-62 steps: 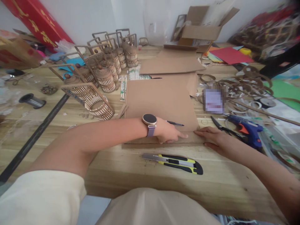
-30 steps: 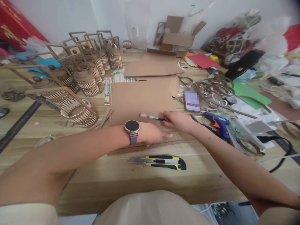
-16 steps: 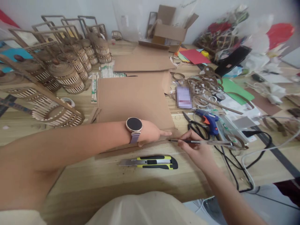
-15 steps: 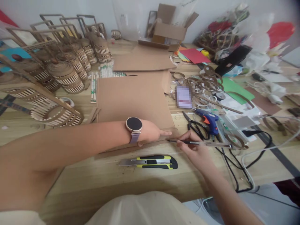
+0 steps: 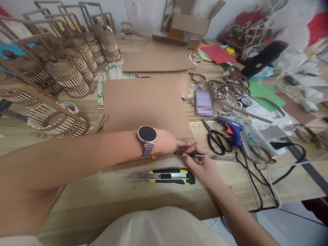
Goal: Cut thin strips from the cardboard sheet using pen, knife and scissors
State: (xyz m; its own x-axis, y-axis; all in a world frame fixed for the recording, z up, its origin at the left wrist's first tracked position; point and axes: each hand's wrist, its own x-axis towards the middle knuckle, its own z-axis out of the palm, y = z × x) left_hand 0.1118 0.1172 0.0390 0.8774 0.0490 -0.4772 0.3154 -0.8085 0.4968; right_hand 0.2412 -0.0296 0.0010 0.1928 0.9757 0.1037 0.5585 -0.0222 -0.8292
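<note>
My left hand [image 5: 167, 141], with a round-faced watch on its wrist, lies over the front edge of a brown cardboard sheet [image 5: 146, 102]. Its visible fingers are stretched out and press down on the cardboard; the others are hidden. In my right hand [image 5: 203, 167] a slim pen [image 5: 198, 155] is pinched, its dark tip at the cardboard close to my left fingers. A yellow and black utility knife [image 5: 170, 176] with its blade out lies on the table just in front of the cardboard.
Woven bamboo lanterns [image 5: 69, 75] crowd the left. To the right lie black-handled scissors [image 5: 216, 140], a blue glue gun [image 5: 232, 130] with loose cables [image 5: 252, 182], a blurred-out phone-like rectangle [image 5: 205, 102] and curled brown strips [image 5: 225, 85]. An open cardboard box [image 5: 189, 25] stands behind.
My right hand and the pen have moved left along the cardboard's front edge, closer to my left hand. The left hand stays in place while the camera view shifts slightly.
</note>
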